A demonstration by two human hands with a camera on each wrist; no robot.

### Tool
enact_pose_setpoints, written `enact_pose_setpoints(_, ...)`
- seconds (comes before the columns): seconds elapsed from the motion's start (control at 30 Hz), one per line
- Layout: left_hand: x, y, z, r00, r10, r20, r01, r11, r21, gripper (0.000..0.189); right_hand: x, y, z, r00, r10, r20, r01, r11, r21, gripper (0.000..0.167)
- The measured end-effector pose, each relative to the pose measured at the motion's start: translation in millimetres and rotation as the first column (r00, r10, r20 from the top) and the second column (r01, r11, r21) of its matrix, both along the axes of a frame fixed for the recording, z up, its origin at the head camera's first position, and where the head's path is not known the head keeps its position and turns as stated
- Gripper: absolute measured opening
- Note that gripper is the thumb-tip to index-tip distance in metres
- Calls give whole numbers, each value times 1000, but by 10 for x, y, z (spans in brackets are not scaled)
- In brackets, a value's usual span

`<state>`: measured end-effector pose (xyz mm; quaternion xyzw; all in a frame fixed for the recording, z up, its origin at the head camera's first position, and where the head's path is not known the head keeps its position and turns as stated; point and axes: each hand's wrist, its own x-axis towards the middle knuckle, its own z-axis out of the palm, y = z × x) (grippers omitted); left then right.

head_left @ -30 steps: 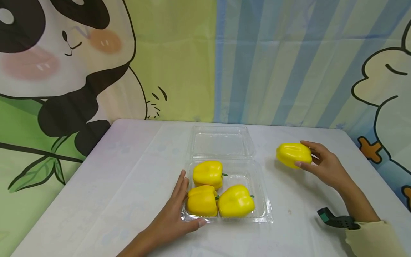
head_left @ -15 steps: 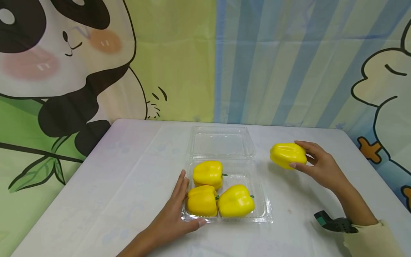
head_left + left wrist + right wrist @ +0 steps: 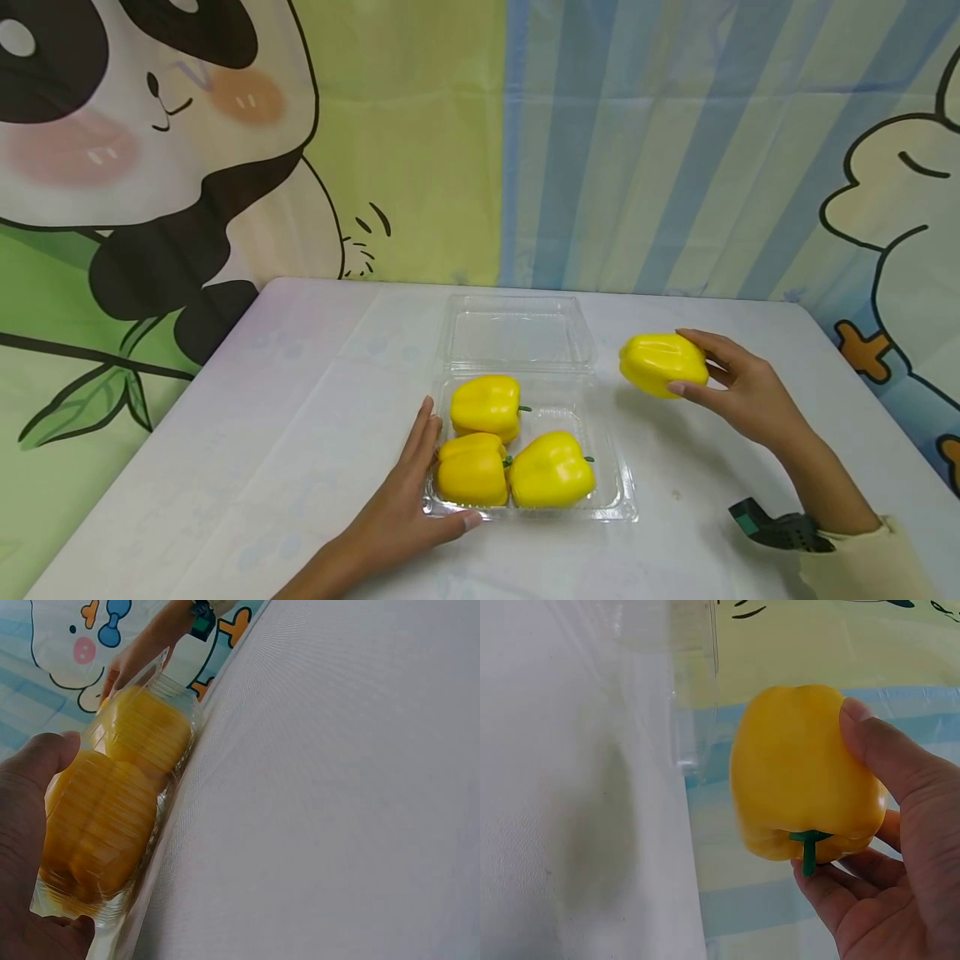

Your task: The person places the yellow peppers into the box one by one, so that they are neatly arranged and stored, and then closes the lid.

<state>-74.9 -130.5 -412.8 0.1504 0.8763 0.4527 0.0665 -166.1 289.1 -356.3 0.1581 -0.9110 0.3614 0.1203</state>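
Observation:
A yellow bell pepper (image 3: pixel 663 365) is held by my right hand (image 3: pixel 738 387) above the table, right of an opened clear plastic clamshell container (image 3: pixel 611 442). Thumb and fingers grip it at its stem end; the green stem (image 3: pixel 809 851) shows in the right wrist view. Three more yellow bell peppers lie in the container: one at the back left (image 3: pixel 485 407), one at the front left (image 3: pixel 472 471), one at the front right (image 3: pixel 552 469). My left hand (image 3: pixel 401 504) rests against the container's near left corner, fingers fairly straight along its left side and thumb at the front edge.
The container's clear lid (image 3: pixel 517 333) lies folded back behind its base. A white cloth covers the table (image 3: pixel 300 417). Behind stands a cartoon-printed curtain (image 3: pixel 420 150). A dark device (image 3: pixel 780 527) is strapped on my right wrist.
My right hand has moved slightly left with the held bell pepper, closer to the container. The left hand, the container and the peppers inside have stayed put.

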Motion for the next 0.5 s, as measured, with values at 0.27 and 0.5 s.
enact_pose_setpoints(0.27, 5, -3, 0, 1000, 3, -1, -3, 1000, -6, 123, 55, -108, 53, 999, 25, -29, -25, 1000, -17, 68)
enact_pose_setpoints(0.5, 5, -6, -5, 1000, 0, -6, 0, 1000, 0, 123, 78, -187, 63, 997, 68, -46, -70, 997, -33, 64)
